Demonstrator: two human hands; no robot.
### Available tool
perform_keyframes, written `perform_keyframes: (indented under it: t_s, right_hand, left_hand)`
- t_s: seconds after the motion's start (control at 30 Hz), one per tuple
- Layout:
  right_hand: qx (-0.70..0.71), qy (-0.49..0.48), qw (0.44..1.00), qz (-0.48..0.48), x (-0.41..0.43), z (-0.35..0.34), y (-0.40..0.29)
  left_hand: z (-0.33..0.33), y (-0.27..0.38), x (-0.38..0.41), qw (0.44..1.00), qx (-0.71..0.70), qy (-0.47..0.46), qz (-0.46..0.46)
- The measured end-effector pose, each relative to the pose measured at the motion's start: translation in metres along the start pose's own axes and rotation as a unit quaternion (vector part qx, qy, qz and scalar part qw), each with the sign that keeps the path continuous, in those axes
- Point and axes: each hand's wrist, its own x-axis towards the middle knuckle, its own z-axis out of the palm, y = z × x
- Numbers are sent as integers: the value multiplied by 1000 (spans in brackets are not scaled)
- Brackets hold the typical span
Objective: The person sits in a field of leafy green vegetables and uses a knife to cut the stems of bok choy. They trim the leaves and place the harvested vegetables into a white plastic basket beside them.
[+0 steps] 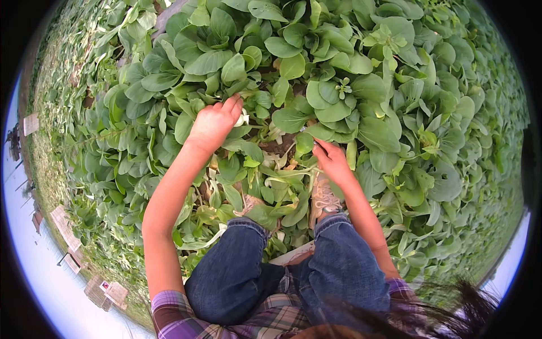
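Note:
My left hand is closed around the leafy stems of a green vegetable plant, with a whitish stalk base showing beside its fingers. To the right, my right hand has its thumb and fingers pinched together around a small object, mostly hidden by leaves; a pale glint shows at the fingertips, but its kind cannot be told. Just above that hand grow broad-leaved green plants that look like bok choy. Between the hands lie bare soil, cut-looking stalks and yellowed leaves.
Dense leafy plants surround me on both sides. My shoes stand among loose leaves, and a pale edge of a seat or container shows between my legs. Stacked crates or boxes stand at the field's far left edge.

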Motion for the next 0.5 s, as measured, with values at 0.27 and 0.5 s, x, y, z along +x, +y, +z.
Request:
perform_keyframes:
  t_s: [0.27, 0.5]
  right_hand:
    - [-90, 125, 975, -162, 62, 35, -22]
    - [-40, 3, 999, 26, 69, 30, -54]
  left_hand:
    - [6, -9, -20, 999, -11, 29, 20]
    - [1, -7, -16, 999, -34, 41, 3]
